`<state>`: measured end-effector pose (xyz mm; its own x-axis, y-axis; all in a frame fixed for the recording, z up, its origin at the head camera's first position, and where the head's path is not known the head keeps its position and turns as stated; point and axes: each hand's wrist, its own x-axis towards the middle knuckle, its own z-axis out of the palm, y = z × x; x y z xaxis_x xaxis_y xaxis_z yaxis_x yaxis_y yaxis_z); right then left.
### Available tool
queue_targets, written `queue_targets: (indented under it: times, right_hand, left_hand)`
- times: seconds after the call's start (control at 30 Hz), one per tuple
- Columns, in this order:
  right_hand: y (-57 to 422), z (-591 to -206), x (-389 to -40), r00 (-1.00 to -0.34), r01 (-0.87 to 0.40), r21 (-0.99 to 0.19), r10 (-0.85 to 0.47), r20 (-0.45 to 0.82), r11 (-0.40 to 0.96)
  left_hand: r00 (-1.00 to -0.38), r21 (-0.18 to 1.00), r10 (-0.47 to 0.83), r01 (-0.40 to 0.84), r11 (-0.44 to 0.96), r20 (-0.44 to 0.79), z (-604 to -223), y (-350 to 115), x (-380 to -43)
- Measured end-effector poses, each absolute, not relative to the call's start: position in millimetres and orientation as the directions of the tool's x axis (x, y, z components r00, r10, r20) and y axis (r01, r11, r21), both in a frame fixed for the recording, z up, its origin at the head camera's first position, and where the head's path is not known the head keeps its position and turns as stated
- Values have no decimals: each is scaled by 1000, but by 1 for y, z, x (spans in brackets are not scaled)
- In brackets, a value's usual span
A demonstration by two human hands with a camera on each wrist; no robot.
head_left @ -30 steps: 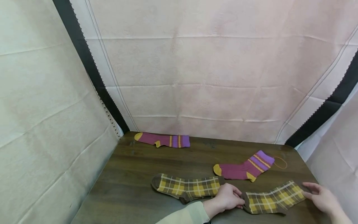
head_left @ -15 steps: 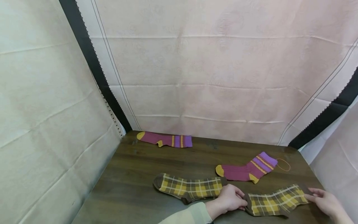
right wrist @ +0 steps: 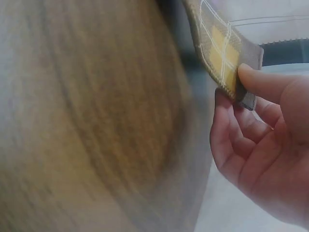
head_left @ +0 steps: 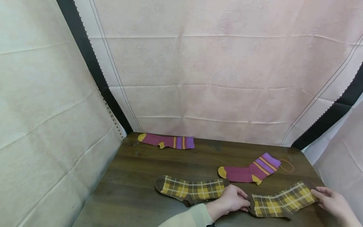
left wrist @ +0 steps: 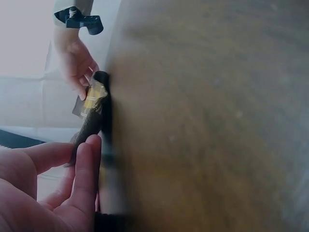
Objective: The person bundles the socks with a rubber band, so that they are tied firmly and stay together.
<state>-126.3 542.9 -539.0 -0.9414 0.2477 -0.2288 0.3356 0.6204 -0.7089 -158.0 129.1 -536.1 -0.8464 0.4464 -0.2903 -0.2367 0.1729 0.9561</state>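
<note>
A brown-and-yellow plaid sock (head_left: 280, 203) lies stretched between my two hands at the front right of the table. My left hand (head_left: 232, 198) pinches its brown toe end; in the left wrist view the sock (left wrist: 94, 104) appears nearly edge-on between thumb and fingers. At the other end, my right hand (head_left: 331, 200) pinches the brown cuff, with the thumb on top and fingers underneath, as the right wrist view shows for the cuff (right wrist: 248, 79). A matching plaid sock (head_left: 190, 190) lies flat at the left, its cuff end partly behind my left hand.
Behind the plaid socks, a maroon sock (head_left: 238, 174) with purple stripes lies beside a thin orange loop (head_left: 287, 165). Another maroon sock (head_left: 165, 142) lies along the back edge of the wooden table (head_left: 127, 189). Pale fabric walls (head_left: 212, 78) enclose the table.
My right hand has taken a firmer pinch on the cuff, with the thumb now over it, and the cuff end has risen slightly. The left hand keeps its hold on the toe.
</note>
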Motion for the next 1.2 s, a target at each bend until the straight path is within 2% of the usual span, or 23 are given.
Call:
queue_targets:
  times: [0.23, 0.37, 0.53, 0.73, 0.9, 1.2]
  right_hand:
    - [537, -527, -124, -968, 204, -817, 236, -86, 539]
    - [532, -518, -124, -975, 169, -880, 208, -82, 443]
    - [510, -509, -129, -988, 101, -953, 144, -62, 287]
    - [475, -503, -136, -995, 26, -945, 95, 6, 327]
    - [436, -499, -147, -996, 13, -931, 83, 19, 365]
    - [363, -504, -154, -998, 5, -976, 61, 8, 217]
  left_hand:
    - [-829, 969, 506, -239, 66, -239, -529, 112, -169]
    - [-841, 974, 505, -228, -5, -194, -523, 95, -175]
    - [-858, 985, 489, -172, 12, -156, -516, 70, -189]
    - [-864, 990, 485, -130, 45, -136, -506, 29, -204]
    - [-872, 994, 476, -101, 49, -112, -500, -14, -216]
    - [-898, 994, 426, -86, 72, -109, -503, -88, -222]
